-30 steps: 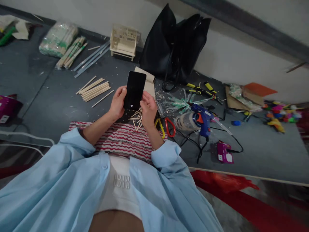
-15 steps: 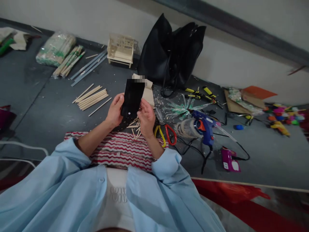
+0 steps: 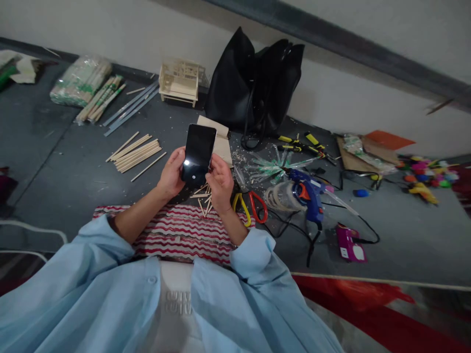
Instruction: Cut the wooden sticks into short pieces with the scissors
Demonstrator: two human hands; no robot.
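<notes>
A black smartphone [image 3: 199, 152] is held up over the table, its dark screen facing me with a light reflection low on it. My left hand [image 3: 172, 172] grips its left edge, thumb along the side. Around the lower right edge my right hand [image 3: 220, 184] is closed, thumb near the bottom corner. Below the phone lie short cut wooden sticks [image 3: 203, 198], partly covered by my right hand. Scissors [image 3: 251, 208] with one yellow and one red handle loop rest just right of my right wrist. A red-and-white striped cloth [image 3: 176, 228] lies under my forearms.
Long wooden sticks [image 3: 138, 154] lie to the left, wrapped bundles [image 3: 83, 81] behind them. A small wooden model bench [image 3: 179, 86] and a black bag [image 3: 253, 86] stand at the back. A blue glue gun [image 3: 311, 193], pliers [image 3: 300, 145] and a purple box [image 3: 349, 243] are right.
The phone stays in both hands; its screen now shows a bright reflection and its upper edge is clearer. The whole view has shifted slightly.
</notes>
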